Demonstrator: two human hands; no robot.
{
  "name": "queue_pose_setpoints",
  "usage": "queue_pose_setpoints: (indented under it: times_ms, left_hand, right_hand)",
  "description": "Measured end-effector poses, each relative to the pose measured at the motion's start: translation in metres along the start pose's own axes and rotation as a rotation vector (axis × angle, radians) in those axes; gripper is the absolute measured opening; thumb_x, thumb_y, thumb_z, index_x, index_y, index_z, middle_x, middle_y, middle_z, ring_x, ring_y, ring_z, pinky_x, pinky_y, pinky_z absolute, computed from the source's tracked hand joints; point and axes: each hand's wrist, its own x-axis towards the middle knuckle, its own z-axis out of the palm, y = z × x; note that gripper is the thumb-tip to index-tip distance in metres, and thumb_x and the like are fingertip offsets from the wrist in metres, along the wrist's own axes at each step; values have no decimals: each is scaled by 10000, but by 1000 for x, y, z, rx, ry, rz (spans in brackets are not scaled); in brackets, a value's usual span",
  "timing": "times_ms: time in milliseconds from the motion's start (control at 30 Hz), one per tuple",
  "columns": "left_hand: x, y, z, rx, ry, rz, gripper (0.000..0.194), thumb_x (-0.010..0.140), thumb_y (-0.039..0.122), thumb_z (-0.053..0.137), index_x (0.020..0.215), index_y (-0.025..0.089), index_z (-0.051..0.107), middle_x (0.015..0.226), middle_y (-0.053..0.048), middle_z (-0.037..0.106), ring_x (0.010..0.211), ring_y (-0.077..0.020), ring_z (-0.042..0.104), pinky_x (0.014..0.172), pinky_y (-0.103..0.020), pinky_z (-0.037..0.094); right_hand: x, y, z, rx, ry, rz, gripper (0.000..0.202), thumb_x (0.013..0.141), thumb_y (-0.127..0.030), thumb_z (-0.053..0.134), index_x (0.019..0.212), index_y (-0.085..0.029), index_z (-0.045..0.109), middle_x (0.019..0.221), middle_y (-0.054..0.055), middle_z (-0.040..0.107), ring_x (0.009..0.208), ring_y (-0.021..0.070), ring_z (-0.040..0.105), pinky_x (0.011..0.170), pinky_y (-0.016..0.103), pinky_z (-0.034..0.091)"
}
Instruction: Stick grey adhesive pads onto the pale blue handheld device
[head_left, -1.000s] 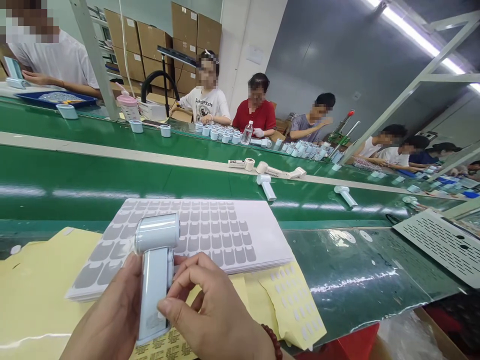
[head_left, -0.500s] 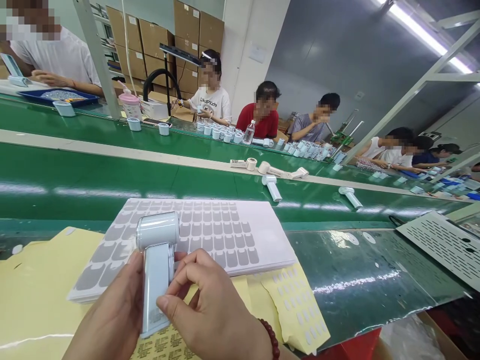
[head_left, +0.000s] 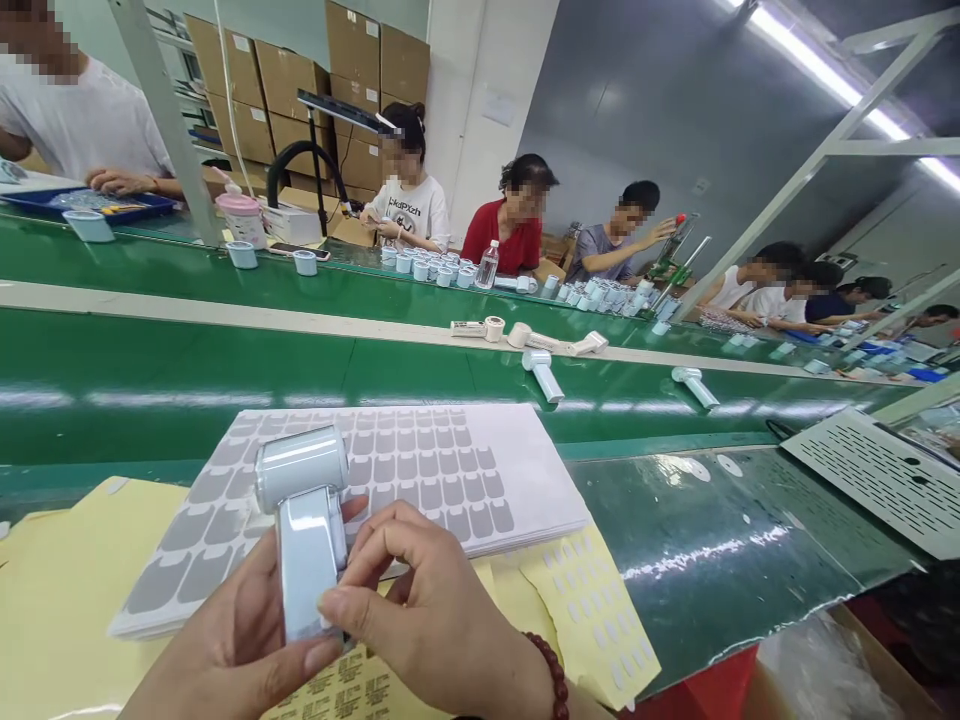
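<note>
Head view, far left: blue tray (head_left: 30, 203) holding small pale parts and something yellow, under a co-worker's hand (head_left: 120, 181); pink-lidded cup (head_left: 241, 215) just beyond on the far side of the green belt (head_left: 187, 365). Low left: yellow backing sheets (head_left: 60, 580) on the surface, with a stack of white sheets (head_left: 487, 460) of grey stickers lying across them. Left hand (head_left: 225, 650) wrapped round the handle of the pale blue handheld device (head_left: 304, 525), thumb laid across its lower front; device upright, round head on top, over the sticker stack near the bottom edge. Right hand (head_left: 442, 620) just beside, thumb and forefinger pinched on the handle's right edge, beaded bracelet (head_left: 553, 675) at the wrist. Centre, far side: cluster of small pale cups (head_left: 431, 268) next to a clear bottle (head_left: 487, 266); contents of cups not discernible. Further right on the belt: two more devices (head_left: 544, 375) lying flat, well apart. Far right: white perforated panel (head_left: 877, 480) at the surface's edge.
</note>
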Motion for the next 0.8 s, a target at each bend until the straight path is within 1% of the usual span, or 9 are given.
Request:
queue_pose_setpoints:
  times_ms: [100,200,300,400,467,500,567,667,800]
  left_hand:
    - [0,4,1,6,29,-15,894,374,399,986,1206,408,660,1370,63,660,1313,-342,561,926,-322,610]
    - [14,8,-15,-4,36,-66,909,370,404,986,1217,377,657,1283,9,718,1195,-342,651,875,-304,623]
    - [38,18,-35,-30,80,-139,946,309,363,993,1200,311,680,1161,-73,767,1081,-391,702,827,-380,649]
    - [60,38,-44,-118,149,-201,916,298,345,976,1171,262,710,1126,-106,773,999,-408,727,736,-422,668]
    - [67,54,-41,-161,209,-191,789,383,351,928,1135,214,733,1082,-119,782,907,-376,748,680,-400,669]
    - [70,62,-38,-170,228,-175,700,457,361,886,1121,195,740,1063,-119,786,870,-353,754,664,-383,666]
    - [74,78,-30,-154,226,-133,508,635,359,770,1102,162,743,1041,-120,790,829,-312,758,656,-353,660]
    - [87,99,-20,-41,167,-41,309,832,269,620,1084,128,730,1030,-114,791,823,-266,759,655,-312,650]
    - [126,127,-15,91,130,25,206,903,126,584,1066,106,707,909,-67,781,782,-195,746,593,-220,604]
  right_hand:
    - [4,2,-6,170,7,10,353,713,-466,838,695,-208,598,898,5,547,691,123,536,463,189,472]
    - [7,3,-24,-7,101,-65,388,830,-592,690,776,-222,590,935,21,574,714,137,572,474,210,529]
    - [11,7,-53,-307,214,-126,325,938,-542,544,959,-230,634,1096,71,631,873,190,639,578,268,590]
    - [18,16,-87,-523,304,-139,361,949,-427,544,1246,-231,604,1288,125,627,1113,279,623,823,422,607]
    - [23,24,-107,-665,350,-147,455,931,-371,555,1357,-208,559,1363,160,608,1264,348,543,1025,578,493]
    - [26,28,-116,-723,363,-148,490,926,-348,550,1389,-187,544,1371,179,608,1296,373,518,1063,631,440]
    - [31,35,-127,-811,366,-156,530,918,-309,539,1419,-134,530,1365,213,617,1314,402,507,1071,677,411]
    - [34,42,-132,-894,335,-185,506,926,-268,525,1410,-123,554,1345,202,646,1298,372,545,1062,628,458]
    - [32,44,-128,-957,314,-222,434,959,-230,503,1377,-159,592,1330,154,676,1275,306,585,1075,541,488]
